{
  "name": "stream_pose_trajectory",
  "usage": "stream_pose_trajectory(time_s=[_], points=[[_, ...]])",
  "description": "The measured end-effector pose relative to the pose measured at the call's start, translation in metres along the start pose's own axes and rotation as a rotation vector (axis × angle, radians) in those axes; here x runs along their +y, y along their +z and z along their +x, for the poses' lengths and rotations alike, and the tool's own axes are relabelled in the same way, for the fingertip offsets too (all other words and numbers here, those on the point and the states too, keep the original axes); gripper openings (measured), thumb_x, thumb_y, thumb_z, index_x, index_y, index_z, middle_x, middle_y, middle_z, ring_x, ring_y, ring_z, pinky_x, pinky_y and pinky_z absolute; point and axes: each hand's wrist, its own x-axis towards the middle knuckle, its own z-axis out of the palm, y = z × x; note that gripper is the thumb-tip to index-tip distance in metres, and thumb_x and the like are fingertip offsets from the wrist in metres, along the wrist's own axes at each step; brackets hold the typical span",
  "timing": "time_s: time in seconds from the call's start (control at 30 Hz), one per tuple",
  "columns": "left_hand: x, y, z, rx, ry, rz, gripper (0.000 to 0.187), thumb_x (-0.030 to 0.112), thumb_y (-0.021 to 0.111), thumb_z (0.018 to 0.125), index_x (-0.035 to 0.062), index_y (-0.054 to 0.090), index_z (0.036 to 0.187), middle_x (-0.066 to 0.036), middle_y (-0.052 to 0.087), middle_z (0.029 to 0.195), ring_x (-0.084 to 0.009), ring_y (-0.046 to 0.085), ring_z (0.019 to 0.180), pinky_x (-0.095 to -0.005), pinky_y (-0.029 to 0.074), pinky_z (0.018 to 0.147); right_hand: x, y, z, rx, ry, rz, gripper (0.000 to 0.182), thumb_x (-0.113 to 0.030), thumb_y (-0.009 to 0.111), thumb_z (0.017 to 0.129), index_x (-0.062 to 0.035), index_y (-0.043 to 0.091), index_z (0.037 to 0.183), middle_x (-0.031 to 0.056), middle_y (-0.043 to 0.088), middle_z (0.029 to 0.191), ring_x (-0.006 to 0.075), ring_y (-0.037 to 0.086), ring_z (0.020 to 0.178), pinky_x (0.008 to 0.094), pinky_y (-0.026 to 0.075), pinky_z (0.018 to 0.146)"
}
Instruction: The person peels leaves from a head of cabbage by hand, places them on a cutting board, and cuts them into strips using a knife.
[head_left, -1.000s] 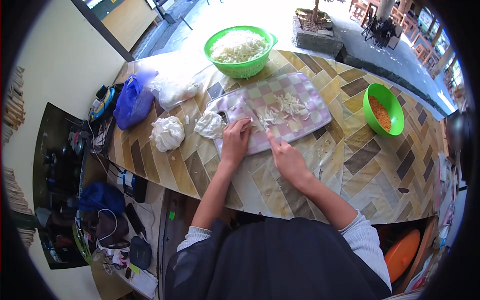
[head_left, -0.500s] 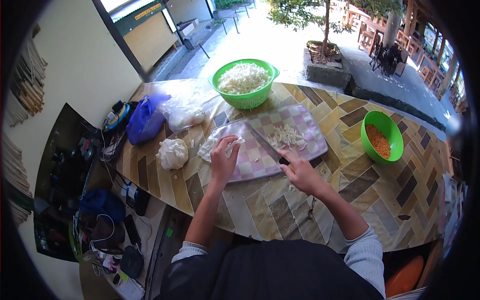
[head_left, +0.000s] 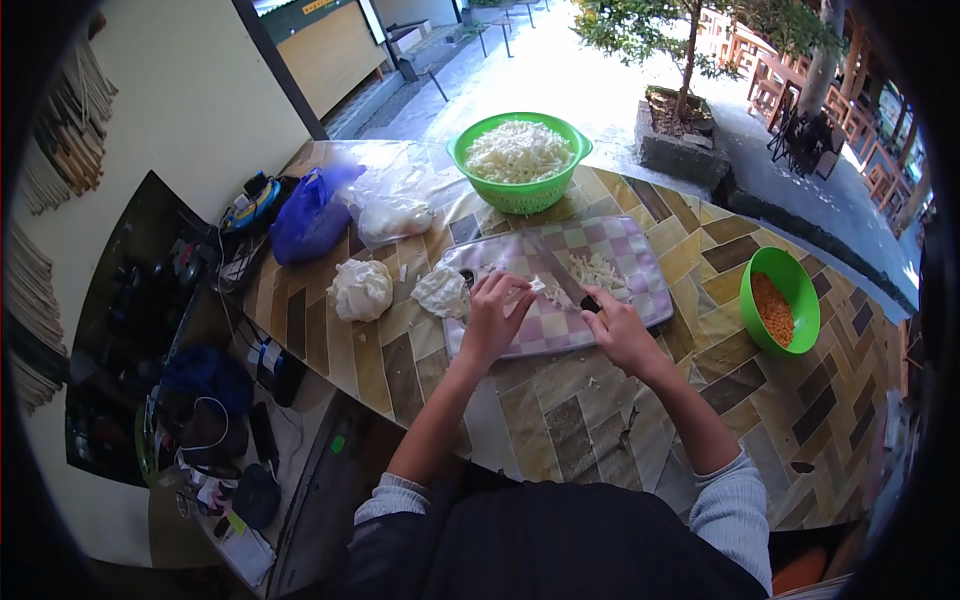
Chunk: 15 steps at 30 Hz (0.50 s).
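Note:
My right hand [head_left: 620, 328] is wrapped round the dark handle of a knife [head_left: 563, 270], whose blade points up and left over the pink and white checked board [head_left: 640, 250]. My left hand [head_left: 494, 312], its fingers bent together, holds a small white piece [head_left: 521, 291] above the board, left of the blade. Shredded white vegetable [head_left: 600, 275] lies on the board to the right of the knife. A crumpled white item [head_left: 439, 291] rests at the board's left edge.
Behind the board stands a green colander [head_left: 520, 197] heaped with white shreds. A green bowl [head_left: 808, 310] with orange bits is at the right. A white bundle [head_left: 361, 290], a clear bag [head_left: 392, 220] and a blue bag [head_left: 308, 222] are at the left.
The view has shifted, so the table's things appear farther right. My left hand has come nearer the knife and shredded pieces. The knife stays in my right hand.

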Motion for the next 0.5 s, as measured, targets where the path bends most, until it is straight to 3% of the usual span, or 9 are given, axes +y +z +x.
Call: stream_pose_trajectory(time_s=[0.03, 0.07, 0.1, 0.2, 0.3, 0.33, 0.43, 0.47, 0.5], points=[[-0.002, 0.002, -0.004, -0.124, 0.008, 0.099, 0.020, 0.020, 0.069, 0.085, 0.0064, 0.063, 0.099, -0.009, 0.066, 0.096, -0.0269, 0.061, 0.101, -0.0434, 0.031, 0.107, -0.012, -0.004, 0.001, 0.018, -0.003, 0.004, 0.039, -0.014, 0.055, 0.093, 0.0009, 0.049, 0.129, 0.0293, 0.064, 0.086, 0.0445, 0.065, 0.084, 0.0451, 0.049, 0.075], [-0.003, 0.003, -0.009, -0.153, 0.020, 0.132, 0.021, 0.020, 0.069, 0.085, 0.0071, 0.063, 0.101, -0.008, 0.066, 0.098, -0.0264, 0.061, 0.102, -0.0450, 0.027, 0.109, -0.028, -0.016, 0.001, -0.118, 0.206, 0.013, 0.040, -0.014, 0.056, 0.093, 0.0007, 0.049, 0.130, 0.0279, 0.065, 0.087, 0.0432, 0.065, 0.085, 0.0449, 0.049, 0.076], [-0.002, 0.003, -0.011, -0.182, 0.035, 0.163, 0.023, 0.020, 0.069, 0.085, 0.0078, 0.063, 0.104, -0.008, 0.066, 0.099, -0.0260, 0.061, 0.103, -0.0466, 0.024, 0.112, -0.024, -0.014, -0.001, -0.089, 0.158, 0.014, 0.040, -0.014, 0.056, 0.093, 0.0008, 0.049, 0.129, 0.0281, 0.065, 0.090, 0.0434, 0.065, 0.088, 0.0448, 0.049, 0.078], [-0.001, -0.008, -0.010, -0.191, 0.024, 0.112, 0.024, 0.016, 0.069, 0.083, 0.0081, 0.065, 0.106, -0.009, 0.066, 0.102, -0.0269, 0.061, 0.105, -0.0436, 0.032, 0.108, -0.011, -0.010, -0.008, 0.003, 0.047, 0.042, 0.040, -0.015, 0.056, 0.093, 0.0007, 0.050, 0.129, 0.0290, 0.064, 0.106, 0.0438, 0.061, 0.104, 0.0436, 0.048, 0.088], [-0.011, -0.014, -0.007, -0.263, -0.052, 0.009, 0.022, 0.014, 0.069, 0.084, 0.0056, 0.066, 0.104, -0.011, 0.067, 0.102, -0.0292, 0.064, 0.102, -0.0398, 0.043, 0.099, -0.009, -0.013, -0.011, -0.030, 0.091, 0.088, 0.039, -0.015, 0.056, 0.094, 0.0004, 0.050, 0.129, 0.0292, 0.062, 0.114, 0.0438, 0.057, 0.112, 0.0429, 0.047, 0.093], [-0.008, -0.014, -0.005, -0.234, -0.058, -0.014, 0.019, 0.011, 0.068, 0.084, 0.0031, 0.067, 0.102, -0.014, 0.068, 0.100, -0.0318, 0.066, 0.095, -0.0374, 0.050, 0.087, -0.005, -0.012, -0.012, -0.011, 0.043, 0.062, 0.040, -0.016, 0.056, 0.094, 0.0005, 0.050, 0.130, 0.0280, 0.062, 0.115, 0.0434, 0.058, 0.112, 0.0425, 0.047, 0.093], [0.003, -0.013, 0.002, -0.151, -0.209, -0.264, 0.018, 0.008, 0.065, 0.085, 0.0018, 0.067, 0.102, -0.015, 0.069, 0.096, -0.0325, 0.068, 0.091, -0.0385, 0.051, 0.083, -0.018, -0.017, -0.015, -0.062, 0.180, 0.118, 0.040, -0.016, 0.056, 0.094, 0.0000, 0.050, 0.130, 0.0277, 0.063, 0.115, 0.0431, 0.058, 0.112, 0.0421, 0.046, 0.093], [0.007, -0.014, 0.005, -0.237, -0.292, -0.268, 0.017, 0.008, 0.061, 0.088, 0.0039, 0.067, 0.103, -0.013, 0.069, 0.100, -0.0316, 0.066, 0.093, -0.0408, 0.048, 0.084, -0.024, -0.021, -0.016, -0.090, 0.247, 0.131, 0.040, -0.016, 0.056, 0.094, -0.0001, 0.050, 0.130, 0.0277, 0.063, 0.115, 0.0429, 0.058, 0.112, 0.0420, 0.046, 0.094], [-0.001, -0.012, 0.007, -0.240, -0.199, -0.132, 0.018, 0.010, 0.062, 0.088, 0.0029, 0.067, 0.104, -0.013, 0.069, 0.100, -0.0309, 0.067, 0.091, -0.0399, 0.049, 0.082, -0.036, -0.026, -0.014, -0.135, 0.338, 0.137, 0.040, -0.016, 0.056, 0.094, -0.0003, 0.050, 0.130, 0.0276, 0.062, 0.115, 0.0428, 0.058, 0.113, 0.0417, 0.046, 0.094]])
